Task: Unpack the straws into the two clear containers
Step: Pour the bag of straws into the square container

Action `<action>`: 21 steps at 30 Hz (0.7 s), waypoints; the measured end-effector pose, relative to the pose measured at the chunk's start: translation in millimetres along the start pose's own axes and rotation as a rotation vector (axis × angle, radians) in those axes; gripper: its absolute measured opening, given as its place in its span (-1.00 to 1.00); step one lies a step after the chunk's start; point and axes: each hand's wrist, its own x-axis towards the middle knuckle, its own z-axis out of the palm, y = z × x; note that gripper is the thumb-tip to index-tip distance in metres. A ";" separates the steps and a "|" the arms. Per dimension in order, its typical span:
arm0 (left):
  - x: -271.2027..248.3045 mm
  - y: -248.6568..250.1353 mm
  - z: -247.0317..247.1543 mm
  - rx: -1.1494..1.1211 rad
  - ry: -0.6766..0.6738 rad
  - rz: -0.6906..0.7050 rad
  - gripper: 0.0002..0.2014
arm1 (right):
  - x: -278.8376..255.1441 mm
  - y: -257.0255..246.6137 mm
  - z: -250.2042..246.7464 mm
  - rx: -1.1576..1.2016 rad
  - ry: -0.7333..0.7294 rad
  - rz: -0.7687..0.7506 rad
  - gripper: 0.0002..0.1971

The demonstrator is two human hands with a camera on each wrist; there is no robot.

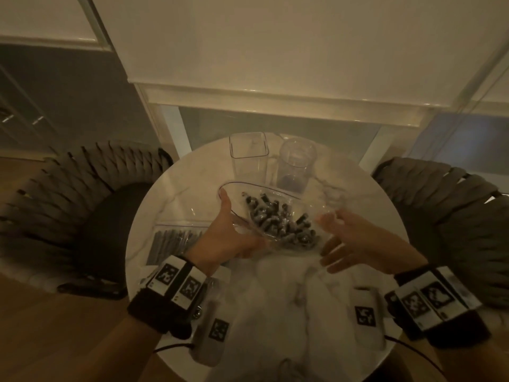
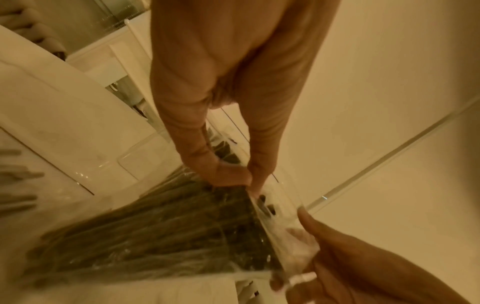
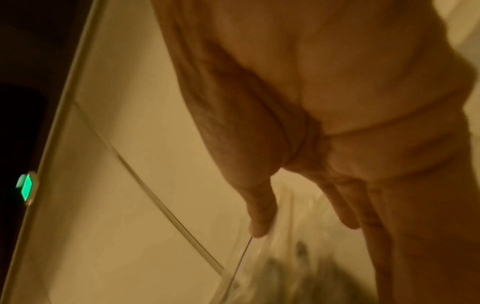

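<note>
Two clear containers (image 1: 249, 155), two straw bags (image 1: 278, 219), two chairs (image 1: 68, 194), one round table (image 1: 366, 244).

Both hands — left hand (image 1: 228, 238), right hand (image 1: 355, 241) — on the open bag of straws (image 1: 278, 216) above the table (image 1: 275, 299).

Home dining nook: round marble table (image 1: 170, 188), woven chairs (image 1: 68, 188), wood floor (image 1: 41, 340).

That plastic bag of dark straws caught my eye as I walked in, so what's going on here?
A person is pulling open a clear plastic bag of dark straws over a round white marble table. The left hand pinches one side of the mouth and the right hand pinches the other. The square clear container and the round clear container behind stand upright with no straws in them. A second bag of straws lies flat at the left.
</note>
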 end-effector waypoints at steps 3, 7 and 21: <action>0.7 -4.0 16.9 -0.030 0.006 -0.009 0.29 | 7.0 5.8 11.6 0.229 -0.069 -0.136 -0.59; 9.3 -13.6 19.3 -0.091 0.062 -0.057 0.24 | 22.9 8.9 12.2 0.501 0.021 -0.231 -0.63; 40.8 15.4 -3.2 0.137 -0.108 0.041 0.30 | 55.0 -27.5 22.6 -0.004 0.347 -0.297 -0.54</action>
